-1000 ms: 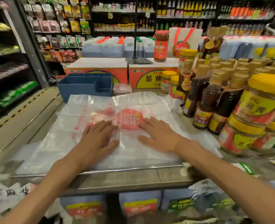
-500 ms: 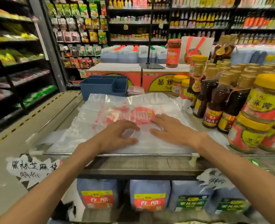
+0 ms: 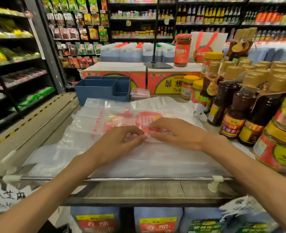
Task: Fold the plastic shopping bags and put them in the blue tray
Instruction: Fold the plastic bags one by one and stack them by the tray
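A pile of translucent plastic shopping bags with red print lies spread on the shelf top in front of me. My left hand and my right hand meet over the middle of the top bag, fingertips almost touching. Each hand has curled fingers and pinches the thin plastic near the red logo. The blue tray, with several compartments, stands behind the pile at the back left. A small stack of folded bags lies just right of the tray.
Dark sauce bottles and yellow-lidded jars crowd the right side, close to my right forearm. Red and yellow cartons stand behind the tray. A metal rail runs along the near edge. An aisle floor lies to the left.
Both hands lay flat on the bag before. Their fingers have since curled and drawn together at the middle, gathering the plastic. The view has tilted upward a little.
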